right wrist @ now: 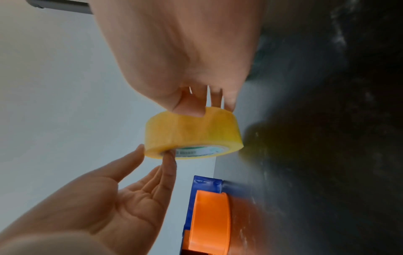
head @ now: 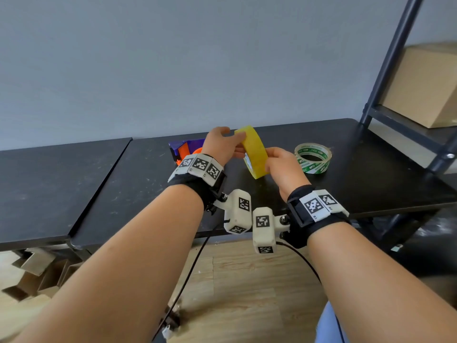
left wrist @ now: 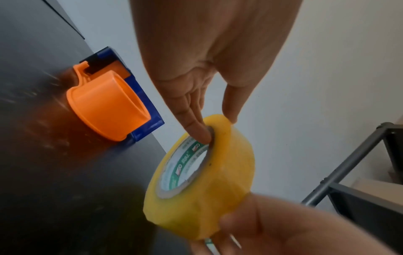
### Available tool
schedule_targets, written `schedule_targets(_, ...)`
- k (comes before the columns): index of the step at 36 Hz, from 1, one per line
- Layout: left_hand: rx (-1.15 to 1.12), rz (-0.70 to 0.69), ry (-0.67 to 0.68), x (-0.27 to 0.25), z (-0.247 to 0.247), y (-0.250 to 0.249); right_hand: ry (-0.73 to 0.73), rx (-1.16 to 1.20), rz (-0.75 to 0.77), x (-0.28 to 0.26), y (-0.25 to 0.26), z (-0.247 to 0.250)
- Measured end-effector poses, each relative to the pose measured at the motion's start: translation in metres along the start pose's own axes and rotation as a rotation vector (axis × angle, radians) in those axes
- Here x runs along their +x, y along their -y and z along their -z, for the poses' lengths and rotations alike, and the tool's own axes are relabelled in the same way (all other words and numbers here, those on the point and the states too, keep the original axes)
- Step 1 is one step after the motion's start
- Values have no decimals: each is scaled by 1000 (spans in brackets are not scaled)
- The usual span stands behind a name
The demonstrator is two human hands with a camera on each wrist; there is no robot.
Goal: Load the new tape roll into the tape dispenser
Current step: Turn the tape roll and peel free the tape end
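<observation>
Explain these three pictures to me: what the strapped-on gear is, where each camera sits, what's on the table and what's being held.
No machine: a person's two bare hands wearing wrist straps with small cameras. One picture comes from a head camera, the others look along each wrist. Both the left hand and right hand hold a yellow tape roll above the black table. Left fingertips reach into its core. On the table lie a blue and orange tape dispenser and a nearly used-up tape roll.
</observation>
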State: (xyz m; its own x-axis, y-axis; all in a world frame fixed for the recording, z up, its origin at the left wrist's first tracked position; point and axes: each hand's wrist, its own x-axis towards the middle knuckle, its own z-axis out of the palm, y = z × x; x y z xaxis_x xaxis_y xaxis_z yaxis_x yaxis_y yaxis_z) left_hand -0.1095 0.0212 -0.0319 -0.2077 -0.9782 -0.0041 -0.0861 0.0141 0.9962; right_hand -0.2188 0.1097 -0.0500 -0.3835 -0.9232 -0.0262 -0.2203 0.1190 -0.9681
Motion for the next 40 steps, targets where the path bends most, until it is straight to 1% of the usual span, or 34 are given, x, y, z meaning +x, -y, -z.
schedule_targets(4, 19, -52, 8, -5, -3, 1, -11, 4, -76, 3, 18, 2)
schedule_targets(6, 45, -71, 17, -7, -4, 1, -27, 54, -90, 2, 18, 5)
schedule_targets(11, 88, -96, 49, -11, -12, -2, -11, 63, -126, 2, 13, 15)
schedule_targets(18, 109, -79, 90, -11, -20, -7, -9, 79, -171, 2, 13, 16)
schedule_targets(27, 129, -56, 87, -8, -26, -14, -41, 149, -168, 3, 11, 16)
schedule_targets(33, 119, -39, 87, -6, -25, -14, -49, 121, -155, 2, 9, 15)
schedule_targets(37, 124, -33, 84, -6, -24, -16, -9, 165, -148, -1, 10, 14)
schedule_targets(40, 133, -37, 86, -7, -27, -16, -11, 210, -133, -1, 10, 14)
